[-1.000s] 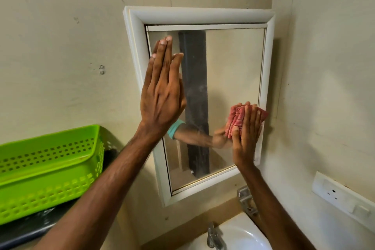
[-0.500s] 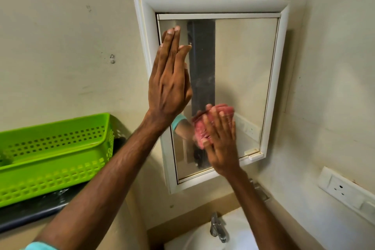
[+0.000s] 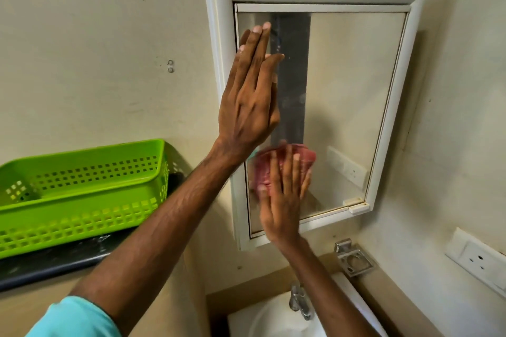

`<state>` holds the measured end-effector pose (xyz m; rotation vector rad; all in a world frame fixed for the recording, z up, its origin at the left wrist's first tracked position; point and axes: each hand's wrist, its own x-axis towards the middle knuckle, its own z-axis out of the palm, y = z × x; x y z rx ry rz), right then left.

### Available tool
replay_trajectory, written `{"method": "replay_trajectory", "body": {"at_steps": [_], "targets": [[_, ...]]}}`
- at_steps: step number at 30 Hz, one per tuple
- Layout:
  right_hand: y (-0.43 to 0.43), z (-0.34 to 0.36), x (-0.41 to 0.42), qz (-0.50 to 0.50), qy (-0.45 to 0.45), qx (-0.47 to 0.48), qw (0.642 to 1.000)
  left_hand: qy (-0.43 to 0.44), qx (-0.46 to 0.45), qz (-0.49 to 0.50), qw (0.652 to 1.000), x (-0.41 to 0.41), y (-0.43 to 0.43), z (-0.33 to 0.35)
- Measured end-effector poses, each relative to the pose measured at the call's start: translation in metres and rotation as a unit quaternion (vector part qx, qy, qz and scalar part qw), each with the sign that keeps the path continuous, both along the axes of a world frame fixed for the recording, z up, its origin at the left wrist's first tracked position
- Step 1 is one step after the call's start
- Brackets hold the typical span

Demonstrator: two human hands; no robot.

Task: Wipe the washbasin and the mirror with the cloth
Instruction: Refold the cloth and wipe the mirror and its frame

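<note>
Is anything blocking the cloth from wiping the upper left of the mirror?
Yes. The left hand lies flat against the mirror along its left edge, directly above the cloth under the right hand. The glass to the right is unobstructed.

Mirror [image 3: 347, 107] on wall above washbasin [image 3: 262, 323]; basket [image 3: 79, 191] on bench [image 3: 41, 268] to left; socket [image 3: 477, 258] at right.

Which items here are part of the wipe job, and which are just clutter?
In the job:
- pink cloth, pressed on the glass under the right hand
- mirror
- washbasin, below, not being wiped now
- left hand, flat against the mirror's left edge

Just lying about:
- green basket on the dark counter
- tap
- metal holder
- wall socket
</note>
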<state>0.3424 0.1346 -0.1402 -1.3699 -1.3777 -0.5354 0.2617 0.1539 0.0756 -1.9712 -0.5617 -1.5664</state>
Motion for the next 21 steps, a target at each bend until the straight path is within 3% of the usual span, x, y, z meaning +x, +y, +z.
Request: {"method": "replay_trajectory", "body": {"at_steps": [8, 16, 21], "targets": [[-0.002, -0.009, -0.042, 0.049, -0.074, -0.005, 0.996, -0.025, -0.033, -0.077, 0.996, -0.005, -0.003, 0.001], [0.006, 0.068, -0.036, 0.059, -0.057, 0.027, 0.996, -0.036, -0.113, -0.182, 0.976, -0.029, -0.007, -0.006], [0.002, 0.020, -0.040, 0.056, -0.068, 0.008, 0.996, -0.007, -0.110, -0.186, 0.976, -0.028, -0.011, -0.008]]}}
